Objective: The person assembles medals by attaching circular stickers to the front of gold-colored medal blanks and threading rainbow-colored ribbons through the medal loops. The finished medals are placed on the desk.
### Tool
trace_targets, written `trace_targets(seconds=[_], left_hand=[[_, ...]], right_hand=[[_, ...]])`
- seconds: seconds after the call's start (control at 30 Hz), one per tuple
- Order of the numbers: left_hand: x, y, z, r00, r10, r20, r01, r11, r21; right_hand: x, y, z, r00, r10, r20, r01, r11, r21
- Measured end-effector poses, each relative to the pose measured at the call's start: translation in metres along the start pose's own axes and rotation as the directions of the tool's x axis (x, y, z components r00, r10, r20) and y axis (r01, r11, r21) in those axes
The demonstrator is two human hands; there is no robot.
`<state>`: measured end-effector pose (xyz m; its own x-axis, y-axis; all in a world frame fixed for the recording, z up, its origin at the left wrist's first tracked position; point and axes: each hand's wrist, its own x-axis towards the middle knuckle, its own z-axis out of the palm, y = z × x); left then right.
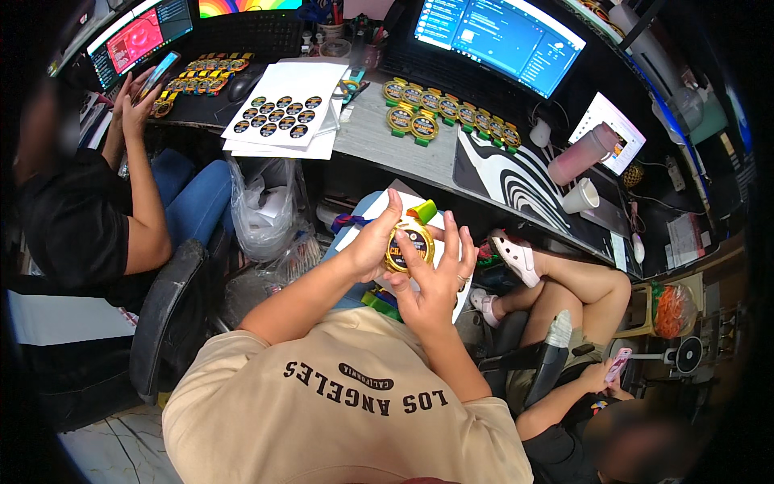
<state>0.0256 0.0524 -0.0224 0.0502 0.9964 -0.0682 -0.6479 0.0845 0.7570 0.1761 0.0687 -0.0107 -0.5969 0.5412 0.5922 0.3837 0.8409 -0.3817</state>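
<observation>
In front of my lap, my left hand (pixel 377 240) holds a gold medal (pixel 421 235) by its left side, with the thumb raised along the edge and other fingers partly hidden. The medal's round face has a dark printed disc, and a green and yellow ribbon (pixel 422 211) comes off its top. My right hand (pixel 438 282) has its fingers spread, and a fingertip rests on the disc. Beneath both hands a white sheet (pixel 407 196) lies on my lap. More ribbon (pixel 379 304) shows below my left hand.
On the desk (pixel 367 129) lie rows of gold medals (pixel 451 109) and white sheets with round dark stickers (pixel 278 115). A pink tumbler (pixel 576 157) and white cup (pixel 580 196) stand right. People holding phones sit either side. A plastic bag (pixel 262 206) hangs below the desk.
</observation>
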Motion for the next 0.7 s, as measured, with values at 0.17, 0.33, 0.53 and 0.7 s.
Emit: trace_targets(seconds=[0.17,0.33,0.53,0.7], left_hand=[[-0.002,-0.003,-0.002,0.997,0.002,-0.073,-0.008,0.997,-0.071],[0.002,0.006,-0.009,0.997,-0.033,0.076,0.035,0.999,-0.018],[-0.001,0.010,-0.002,0.995,-0.036,0.097,0.040,0.998,-0.042],[-0.001,0.012,0.003,1.000,0.026,0.011,-0.025,0.996,-0.082]], right_hand=[[-0.006,-0.005,-0.001,0.999,-0.044,0.032,0.043,0.999,0.014],[-0.005,-0.002,-0.006,0.998,-0.046,0.033,0.044,0.997,0.061],[-0.008,0.007,-0.020,1.000,-0.022,-0.006,0.023,0.999,0.043],[-0.004,0.021,-0.027,0.999,-0.033,-0.042,0.032,0.999,-0.017]])
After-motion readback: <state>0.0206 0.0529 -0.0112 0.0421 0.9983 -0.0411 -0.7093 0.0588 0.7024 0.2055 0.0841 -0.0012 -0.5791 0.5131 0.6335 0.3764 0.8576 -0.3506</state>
